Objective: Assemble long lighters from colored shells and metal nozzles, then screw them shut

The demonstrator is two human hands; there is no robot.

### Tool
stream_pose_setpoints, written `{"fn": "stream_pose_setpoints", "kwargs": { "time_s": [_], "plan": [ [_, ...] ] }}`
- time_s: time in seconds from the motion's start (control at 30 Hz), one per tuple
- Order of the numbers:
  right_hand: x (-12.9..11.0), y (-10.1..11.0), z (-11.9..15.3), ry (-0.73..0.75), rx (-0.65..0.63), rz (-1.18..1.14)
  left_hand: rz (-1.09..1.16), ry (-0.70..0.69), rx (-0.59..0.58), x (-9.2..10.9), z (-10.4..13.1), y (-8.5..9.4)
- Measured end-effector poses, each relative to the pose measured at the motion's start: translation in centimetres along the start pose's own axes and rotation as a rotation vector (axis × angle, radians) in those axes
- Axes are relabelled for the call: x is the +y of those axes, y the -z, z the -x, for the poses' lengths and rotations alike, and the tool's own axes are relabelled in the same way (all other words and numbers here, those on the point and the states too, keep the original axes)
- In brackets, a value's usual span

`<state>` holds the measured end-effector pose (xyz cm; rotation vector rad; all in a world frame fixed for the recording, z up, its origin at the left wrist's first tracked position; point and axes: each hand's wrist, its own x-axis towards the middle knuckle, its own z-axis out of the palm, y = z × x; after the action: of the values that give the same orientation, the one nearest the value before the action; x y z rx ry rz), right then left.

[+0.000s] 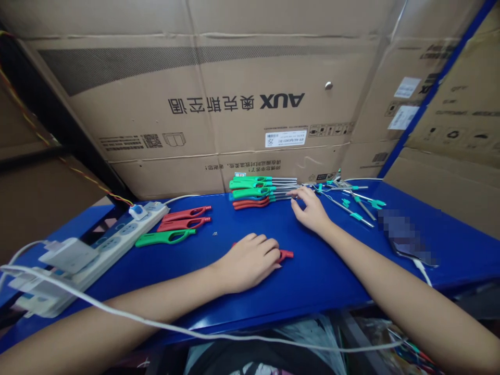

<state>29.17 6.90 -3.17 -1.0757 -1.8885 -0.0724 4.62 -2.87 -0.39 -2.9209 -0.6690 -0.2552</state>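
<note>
On the blue tabletop, my left hand (250,260) is closed over a red lighter handle (286,254). Most of that handle is hidden under the palm, with its nozzle end poking out to the right. My right hand (310,209) reaches to the metal tube ends of a stack of long-nosed gas lighters (252,193), its thumb and fingers apart; whether it touches the tubes I cannot tell. The stack has green, blue and orange-red bodies. Beside that hand, on the right, several loose metal lighter tubes (353,216) with teal fittings and thin wires lie scattered.
Two red handles (183,224) and a green handle (166,237) lie by a white power strip (113,240) on the left. A few tiny pins (214,234) are mid-table. A white cable (164,327) crosses in front. Cardboard (234,67) walls the back; a blurred phone (408,237) lies right.
</note>
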Motion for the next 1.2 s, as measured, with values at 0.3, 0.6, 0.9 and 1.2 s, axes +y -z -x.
{"fn": "stream_pose_setpoints", "kwargs": {
  "time_s": [0.3, 0.6, 0.9, 1.2],
  "plan": [
    [-0.2, -0.1, 0.3, 0.076, -0.221, -0.08, 0.285, 0.268, 0.006, -2.6, 0.7, 0.8],
    [-1.2, 0.4, 0.3, 0.151, -0.396, -0.201, 0.46, 0.387, -0.024, -5.2, 4.8, 0.4],
    [-3.7, 0.8, 0.6, 0.255, -0.511, -0.188, 0.358, 0.493, 0.26, -5.0, 3.9, -2.6],
    [-3.6, -0.1, 1.1, 0.239, -0.584, -0.144, 0.46, 0.554, 0.335, -6.2, 4.0, -3.4]
  ]
}}
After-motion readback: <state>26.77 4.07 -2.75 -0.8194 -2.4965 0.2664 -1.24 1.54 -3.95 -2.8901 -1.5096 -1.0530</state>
